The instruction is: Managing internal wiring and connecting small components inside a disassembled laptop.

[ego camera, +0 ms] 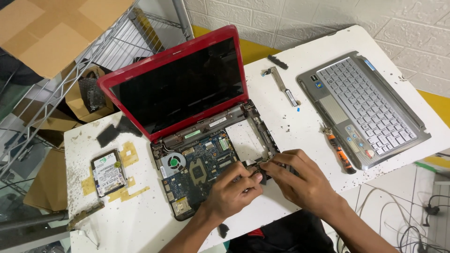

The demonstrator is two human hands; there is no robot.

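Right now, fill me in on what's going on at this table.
A person has a red laptop opened up on the white table, its green circuit board and fan exposed. Both hands, left hand and right hand, pinch a small dark part at the base's front edge. The removed silver keyboard panel, an orange-handled screwdriver and a bare hard drive lie alongside.

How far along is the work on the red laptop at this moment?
Done: the grey keyboard cover lies apart on the white table, as does the silver hard drive. The red laptop shows its bare blue circuit board.
In hand: the left hand and right hand pinch a small dark part at the base's front edge.
Left: board and round fan remain inside.
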